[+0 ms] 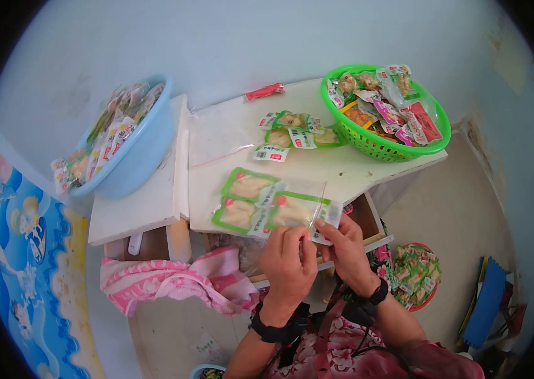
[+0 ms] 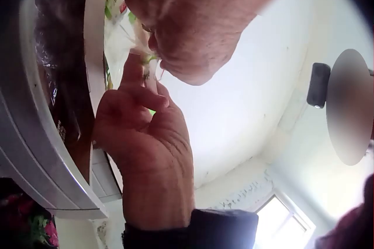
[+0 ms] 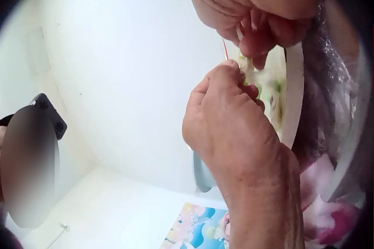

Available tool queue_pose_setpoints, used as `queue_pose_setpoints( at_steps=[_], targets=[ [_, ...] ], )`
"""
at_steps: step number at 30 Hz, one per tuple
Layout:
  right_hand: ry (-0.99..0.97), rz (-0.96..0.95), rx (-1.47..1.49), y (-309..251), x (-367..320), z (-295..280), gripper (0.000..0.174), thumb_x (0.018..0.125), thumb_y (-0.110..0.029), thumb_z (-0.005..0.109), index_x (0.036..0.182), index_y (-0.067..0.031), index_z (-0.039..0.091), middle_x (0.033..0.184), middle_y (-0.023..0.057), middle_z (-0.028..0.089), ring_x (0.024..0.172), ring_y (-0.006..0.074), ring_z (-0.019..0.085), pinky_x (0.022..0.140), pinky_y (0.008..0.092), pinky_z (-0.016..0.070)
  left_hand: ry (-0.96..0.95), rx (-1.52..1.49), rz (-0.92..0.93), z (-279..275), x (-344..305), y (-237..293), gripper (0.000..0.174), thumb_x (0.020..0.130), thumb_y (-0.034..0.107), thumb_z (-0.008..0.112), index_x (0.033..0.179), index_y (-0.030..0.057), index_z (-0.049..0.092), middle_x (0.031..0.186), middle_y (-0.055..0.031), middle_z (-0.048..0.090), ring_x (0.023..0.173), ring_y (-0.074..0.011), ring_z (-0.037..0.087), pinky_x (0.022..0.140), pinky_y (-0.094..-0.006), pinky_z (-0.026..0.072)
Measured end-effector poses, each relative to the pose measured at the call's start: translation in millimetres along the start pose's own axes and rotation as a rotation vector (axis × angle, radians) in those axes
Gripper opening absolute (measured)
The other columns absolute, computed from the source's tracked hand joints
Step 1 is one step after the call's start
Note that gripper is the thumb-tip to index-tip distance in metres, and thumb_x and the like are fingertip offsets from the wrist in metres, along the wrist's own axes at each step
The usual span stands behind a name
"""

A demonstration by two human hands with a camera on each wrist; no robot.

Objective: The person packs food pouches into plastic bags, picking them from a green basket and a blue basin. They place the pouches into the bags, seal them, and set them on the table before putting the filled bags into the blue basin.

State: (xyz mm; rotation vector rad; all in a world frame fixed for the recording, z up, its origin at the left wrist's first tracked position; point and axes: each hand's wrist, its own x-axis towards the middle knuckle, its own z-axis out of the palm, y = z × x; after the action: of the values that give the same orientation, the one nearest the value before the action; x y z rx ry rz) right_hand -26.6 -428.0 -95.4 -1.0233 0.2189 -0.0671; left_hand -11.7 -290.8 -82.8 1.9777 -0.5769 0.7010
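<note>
In the head view, a joined sheet of clear, green-edged food packets [image 1: 289,210] lies over the front of the white table, its right end raised to the hands. My left hand [image 1: 287,268] pinches its near edge with curled fingers. Close beside it, my right hand [image 1: 350,258] grips the right corner, thumb on top. The left wrist view has my left hand [image 2: 198,21] above and my right hand [image 2: 155,138] below, fingertips nearly meeting at the plastic. From the right wrist, my left hand [image 3: 239,132] partly hides the packet [image 3: 272,97] under my right hand [image 3: 260,4].
More packets [image 1: 273,151] and a red packet [image 1: 264,92] lie further back. A green basket [image 1: 374,150] of packets stands back right, a filled blue basin [image 1: 147,161] left. A pink towel [image 1: 178,278] hangs over the open drawers; a red-rimmed container [image 1: 434,290] stands on the floor.
</note>
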Motion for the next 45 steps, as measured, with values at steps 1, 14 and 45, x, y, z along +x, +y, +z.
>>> queue_pose_setpoints(
  at_steps=[1, 14, 45],
  targets=[
    [-0.063, 0.026, -0.005, 0, 5, -1, 0.018, 0.103, -0.02, 0.068, 0.113, -0.0052, 0.069, 0.078, -0.0008, 0.068, 0.047, 0.0053, 0.052, 0.043, 0.0208, 0.0351, 0.006, 0.009, 0.022, 1, 1, 0, 0.012, 0.091, -0.003, 0.069, 0.101, 0.0017, 0.065, 0.091, -0.0113, 0.062, 0.07, -0.0229, 0.064, 0.06, -0.0348, 0.0513],
    [-0.361, 0.316, -0.357, -7, 45, 6, 0.016, 0.101, -0.02, 0.068, 0.099, -0.0052, 0.073, 0.075, -0.0019, 0.065, 0.05, 0.0056, 0.049, 0.046, 0.0246, 0.0359, -0.049, -0.121, -0.028, -14, -5, -21, 0.016, 0.089, -0.003, 0.071, 0.103, 0.0033, 0.067, 0.094, -0.0117, 0.066, 0.076, -0.0296, 0.066, 0.062, -0.0385, 0.0536],
    [-0.506, 0.134, -0.748, -99, 47, 3, 0.03, 0.107, -0.028, 0.063, 0.117, -0.0018, 0.075, 0.082, 0.0015, 0.071, 0.053, 0.0029, 0.05, 0.05, 0.0199, 0.0392, 0.083, -0.474, -0.284, -23, -1, -54, 0.007, 0.097, 0.0, 0.069, 0.104, 0.0017, 0.066, 0.092, -0.005, 0.063, 0.076, -0.0118, 0.06, 0.07, -0.0261, 0.0497]
  ],
)
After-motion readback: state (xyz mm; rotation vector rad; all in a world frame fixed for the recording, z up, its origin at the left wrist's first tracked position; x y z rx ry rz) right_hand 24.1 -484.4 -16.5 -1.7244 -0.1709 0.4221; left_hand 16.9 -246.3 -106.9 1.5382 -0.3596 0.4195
